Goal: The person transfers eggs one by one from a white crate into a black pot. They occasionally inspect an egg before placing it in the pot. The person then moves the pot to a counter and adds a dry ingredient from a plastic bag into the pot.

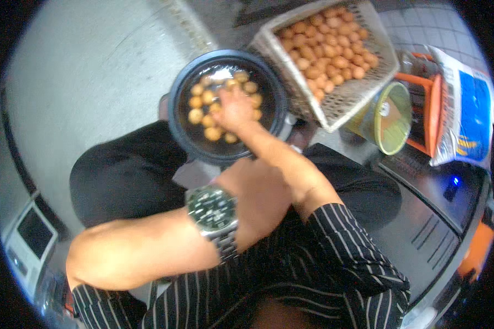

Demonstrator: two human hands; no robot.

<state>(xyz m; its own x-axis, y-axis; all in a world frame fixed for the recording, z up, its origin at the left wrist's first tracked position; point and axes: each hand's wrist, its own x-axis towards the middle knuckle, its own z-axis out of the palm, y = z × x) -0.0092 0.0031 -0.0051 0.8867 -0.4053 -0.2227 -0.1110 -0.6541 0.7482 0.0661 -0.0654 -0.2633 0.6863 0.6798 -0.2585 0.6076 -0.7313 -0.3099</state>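
Observation:
A dark round basin [177, 131] of water sits between my knees. Small, round, orange-brown items [213, 133], egg-like but too blurred to name for certain, cluster in the water. My right hand [235, 109] reaches down among them, its fingertips blurred and partly hidden by the items and water. Whether it grips one cannot be told. My left hand [263, 197] rests near the basin's lower rim, crossed by my right forearm, its fingers out of sight. A metal-band watch [212, 209] is on the left wrist.
Beyond the basin to the right, a pale perforated plastic crate [325, 119] holds many similar round items [329, 49]. Beside it stand a yellow-green bucket [395, 117], an orange frame [433, 111] and a blue-and-white bag [471, 115]. A white device [31, 242] lies far left.

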